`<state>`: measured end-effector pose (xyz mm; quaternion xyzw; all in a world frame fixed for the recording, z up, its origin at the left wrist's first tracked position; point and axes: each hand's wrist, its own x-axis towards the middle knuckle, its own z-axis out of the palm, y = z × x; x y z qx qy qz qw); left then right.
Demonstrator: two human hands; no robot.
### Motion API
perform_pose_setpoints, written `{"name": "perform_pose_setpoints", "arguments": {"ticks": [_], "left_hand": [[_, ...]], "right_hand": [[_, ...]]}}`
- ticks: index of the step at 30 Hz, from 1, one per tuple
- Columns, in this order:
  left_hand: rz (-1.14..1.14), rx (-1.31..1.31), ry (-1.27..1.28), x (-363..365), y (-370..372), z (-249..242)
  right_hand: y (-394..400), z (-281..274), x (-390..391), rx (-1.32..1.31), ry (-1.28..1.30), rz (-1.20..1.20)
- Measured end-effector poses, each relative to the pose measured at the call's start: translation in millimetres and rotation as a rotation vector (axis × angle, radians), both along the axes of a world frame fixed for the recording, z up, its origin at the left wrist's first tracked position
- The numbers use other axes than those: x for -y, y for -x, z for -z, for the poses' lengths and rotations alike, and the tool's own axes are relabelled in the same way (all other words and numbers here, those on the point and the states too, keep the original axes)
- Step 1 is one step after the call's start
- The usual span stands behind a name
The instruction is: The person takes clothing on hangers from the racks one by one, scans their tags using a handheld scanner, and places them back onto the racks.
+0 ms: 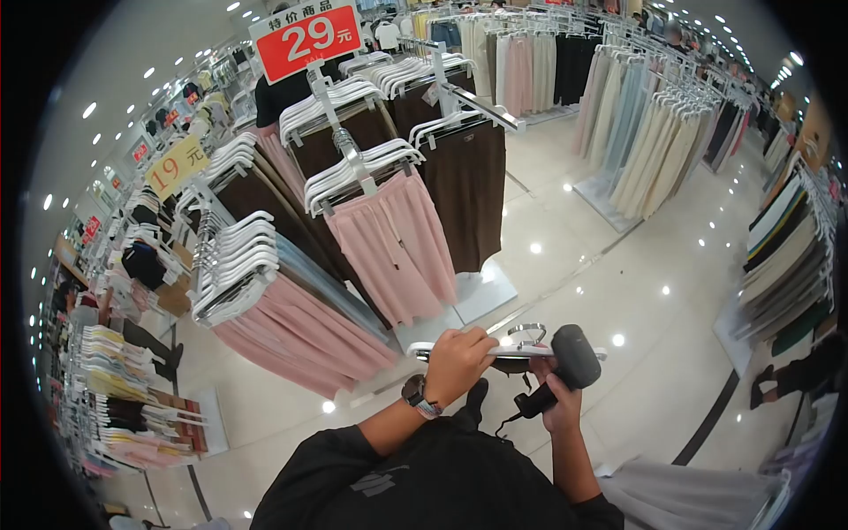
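My left hand point(459, 364), with a watch on its wrist, is closed on the left part of a white clothes hanger point(508, 352) held level in front of my chest. Something dark hangs under the hanger, mostly hidden from above. My right hand point(563, 408) grips the handle of a black corded device point(576, 356) that looks like a handheld garment steamer. Its rounded head covers part of the hanger's right side. The hanger's metal hook point(527, 333) points away from me. A thin cord point(505, 424) drops from the handle toward my body.
A rack ahead carries pink trousers point(397, 247) and dark brown trousers point(465, 194) under a red price sign point(309, 40). Pink garments point(300, 336) hang at left near a yellow sign point(177, 168). More racks stand right. People's legs show at both sides. Grey fabric point(689, 495) lies lower right.
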<state>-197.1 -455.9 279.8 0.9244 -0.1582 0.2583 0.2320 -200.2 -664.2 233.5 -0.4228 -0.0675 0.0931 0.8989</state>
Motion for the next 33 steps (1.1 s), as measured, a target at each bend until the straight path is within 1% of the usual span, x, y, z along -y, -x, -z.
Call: {"name": "perform_pose_setpoints", "arguments": {"ticks": [1,4,7,9,11,13,15,17,18,20,22,23,25,27,29,31,33], "left_hand": [[-0.004,0.002,0.014,-0.5,-9.2,2.5],[0.164,-0.058,0.033,-8.1,-40.1,5.3],[0.207,-0.083,0.063,-17.7,-84.0,17.8],[0.212,-0.083,0.114,-25.6,-117.1,31.3],[0.224,-0.096,0.254,-32.5,-149.5,40.7],[0.235,-0.117,0.29,-38.8,-176.0,35.9],[0.25,-0.155,0.416,-41.6,-200.9,37.1],[0.282,-0.184,0.413,-48.7,-227.3,36.1],[0.28,-0.214,0.449,-51.6,-240.6,35.2],[0.278,-0.244,0.473,-57.7,-265.9,30.4],[0.197,-0.41,0.61,-63.5,-288.7,25.9],[0.188,-0.412,0.607,-65.8,-300.0,25.6],[0.167,-0.409,0.677,-68.7,-324.7,30.4],[0.128,-0.363,0.716,-68.1,-348.1,36.2],[0.09,-0.365,0.748,-71.1,-373.2,35.3],[0.031,-0.383,0.755,-76.6,-399.2,33.0],[-0.049,-0.316,0.752,-83.7,-427.4,37.0]], "right_hand": [[-10.8,-0.2,0.7,-0.013,-0.008,0.052],[-41.4,-7.2,0.3,0.012,0.023,0.116],[-81.6,-9.2,-0.7,0.059,0.071,0.179],[-109.2,-13.7,3.6,0.026,0.025,0.286],[-139.6,-16.7,16.1,-0.044,0.082,0.342],[-170.8,-25.4,21.6,-0.041,0.104,0.416],[-200.0,-36.4,23.9,-0.068,0.127,0.469],[-227.6,-46.8,14.1,-0.068,0.136,0.538],[-242.9,-50.1,11.4,-0.066,0.131,0.533],[-273.9,-51.6,13.6,-0.063,0.137,0.442],[-308.2,-48.8,15.6,-0.068,0.129,0.388],[-325.1,-48.3,15.0,-0.089,0.13,0.358],[-360.5,-44.9,11.7,-0.092,0.133,0.34],[-400.9,-40.9,9.4,-0.119,0.127,0.257],[-439.7,-41.4,0.8,-0.119,0.122,0.246],[-478.2,-43.2,-8.7,-0.107,0.113,0.199],[-515.5,-44.7,-18.9,-0.131,0.093,0.151]]}}
